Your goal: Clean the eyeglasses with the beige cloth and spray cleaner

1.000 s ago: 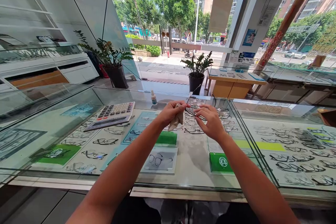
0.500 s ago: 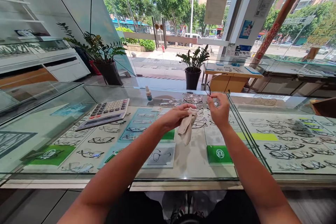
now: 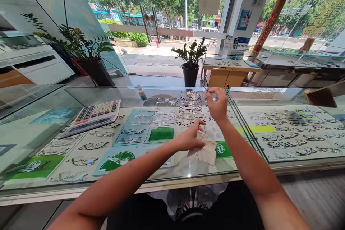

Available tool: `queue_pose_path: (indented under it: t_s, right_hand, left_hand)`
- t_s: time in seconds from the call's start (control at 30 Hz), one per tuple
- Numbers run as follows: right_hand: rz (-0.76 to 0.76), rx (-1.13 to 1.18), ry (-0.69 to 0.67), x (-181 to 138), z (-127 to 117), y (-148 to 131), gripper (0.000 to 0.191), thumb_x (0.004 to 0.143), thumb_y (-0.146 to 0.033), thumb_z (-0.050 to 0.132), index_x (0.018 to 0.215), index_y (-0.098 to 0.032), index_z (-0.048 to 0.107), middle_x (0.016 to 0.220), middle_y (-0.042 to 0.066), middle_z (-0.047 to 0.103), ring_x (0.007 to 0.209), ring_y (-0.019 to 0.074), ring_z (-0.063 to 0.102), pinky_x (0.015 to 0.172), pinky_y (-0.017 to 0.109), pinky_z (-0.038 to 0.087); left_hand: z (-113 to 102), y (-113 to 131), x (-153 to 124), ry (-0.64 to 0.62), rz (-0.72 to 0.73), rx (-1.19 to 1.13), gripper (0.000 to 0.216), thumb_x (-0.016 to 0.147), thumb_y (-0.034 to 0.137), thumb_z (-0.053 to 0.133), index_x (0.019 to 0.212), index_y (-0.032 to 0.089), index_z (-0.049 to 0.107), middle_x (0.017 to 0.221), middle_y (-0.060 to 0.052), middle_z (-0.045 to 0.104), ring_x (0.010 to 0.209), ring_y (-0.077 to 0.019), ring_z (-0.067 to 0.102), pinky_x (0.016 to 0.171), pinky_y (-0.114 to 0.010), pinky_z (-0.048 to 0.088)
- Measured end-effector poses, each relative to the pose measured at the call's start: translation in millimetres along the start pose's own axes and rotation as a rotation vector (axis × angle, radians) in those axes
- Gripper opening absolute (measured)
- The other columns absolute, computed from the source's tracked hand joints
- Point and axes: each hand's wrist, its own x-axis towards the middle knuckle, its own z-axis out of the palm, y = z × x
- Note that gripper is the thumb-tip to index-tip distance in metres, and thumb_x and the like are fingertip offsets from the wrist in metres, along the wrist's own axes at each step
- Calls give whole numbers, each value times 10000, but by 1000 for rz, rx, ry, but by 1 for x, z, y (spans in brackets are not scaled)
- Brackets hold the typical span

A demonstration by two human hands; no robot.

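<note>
My right hand [image 3: 219, 105] is raised over the far part of the glass counter, its thumb and fingers pinching a dark-framed pair of eyeglasses [image 3: 206, 84]. Lower and to the left, my left hand [image 3: 191, 137] grips a beige cleaning cloth [image 3: 207, 153]. The cloth hangs partly spread out, close above the counter top or touching it; I cannot tell which. The two hands are apart, and the cloth does not touch the eyeglasses.
Under the glass of the display counter [image 3: 161, 184] lie several rows of eyeglasses. On its top rest a large calculator [image 3: 94, 115] at the left and a small spray bottle [image 3: 141, 93] near the far edge. Potted plants [image 3: 190, 73] stand beyond, before the glass door.
My left hand has moved down with the cloth, away from the eyeglasses, and the cloth has opened out. My right hand still holds the eyeglasses up. The view has shifted slightly right and down.
</note>
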Motion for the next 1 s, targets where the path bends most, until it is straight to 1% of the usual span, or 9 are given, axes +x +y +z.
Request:
queue_pose_path:
  t_s: [0.1, 0.23, 0.3, 0.4, 0.47, 0.57, 0.77, 0.9, 1.0]
  right_hand:
    - [-4, 3, -3, 0, 0, -1, 99, 992, -265, 644, 899, -260, 677, 971, 54, 786, 1024, 281, 677, 961, 452, 517]
    - [-5, -9, -10, -1, 1, -1, 106, 998, -272, 641, 897, -262, 671, 963, 51, 785, 1007, 277, 671, 947, 446, 519]
    - [-16, -7, -11, -1, 2, -1, 108, 1000, -269, 640, 898, -259, 675, 961, 52, 785, 997, 277, 669, 939, 445, 518]
    - [-25, -4, -10, -2, 2, -1, 107, 1002, -262, 635, 906, -257, 681, 968, 57, 785, 991, 279, 670, 933, 448, 517]
    - [-28, 0, -8, -3, 3, -1, 103, 1001, -262, 637, 909, -256, 681, 971, 60, 782, 989, 282, 673, 933, 454, 518]
    - [-22, -5, -11, -3, 2, -2, 99, 1001, -270, 638, 911, -260, 677, 978, 64, 778, 1001, 289, 679, 939, 464, 520]
    - [-22, -5, -13, -3, 2, -3, 106, 1006, -273, 625, 912, -265, 673, 981, 67, 782, 1015, 294, 676, 940, 468, 522]
    - [-7, 3, -26, -4, 3, -1, 110, 1002, -282, 624, 907, -265, 676, 977, 68, 787, 1020, 300, 663, 948, 477, 520]
    - [10, 7, -35, -5, 4, -1, 115, 1003, -290, 620, 905, -266, 676, 982, 68, 791, 1028, 300, 657, 947, 477, 522]
  left_hand:
    - [2, 4, -5, 16, 85, 222, 614, 781, 110, 649, 1360, 229, 482, 1283, -77, 675, 995, -220, 683, 860, -349, 537]
    - [4, 12, -8, 40, 229, 645, 410, 867, 63, 520, 1229, 213, 643, 1280, -98, 712, 1222, -289, 652, 1064, -438, 511]
    - [2, 16, -10, 63, 256, 842, 320, 907, 112, 547, 1174, 199, 700, 1299, -126, 689, 1251, -321, 632, 1100, -469, 499]
    - [-2, 24, -15, 75, 210, 994, 210, 951, 287, 643, 1120, 193, 725, 1267, -150, 673, 1188, -344, 655, 1002, -464, 542]
    - [-4, 28, -18, 60, 147, 1015, 261, 964, 382, 663, 1141, 195, 702, 1193, -137, 701, 1107, -336, 695, 894, -431, 558]
    - [-6, 30, -21, 44, 50, 1030, 291, 965, 396, 654, 1166, 186, 673, 1107, -125, 759, 1018, -330, 742, 799, -397, 540]
    - [-1, 33, -20, 39, -33, 1058, 151, 912, 258, 571, 889, 190, 703, 982, -132, 794, 951, -338, 764, 722, -383, 488]
    - [-10, 32, -19, 73, -60, 896, 90, 860, 242, 585, 793, 210, 636, 885, -94, 771, 894, -295, 739, 709, -360, 473]
    - [-26, 22, -25, 90, -146, 550, 108, 830, 288, 616, 765, 216, 567, 827, -55, 720, 834, -245, 706, 673, -327, 494]
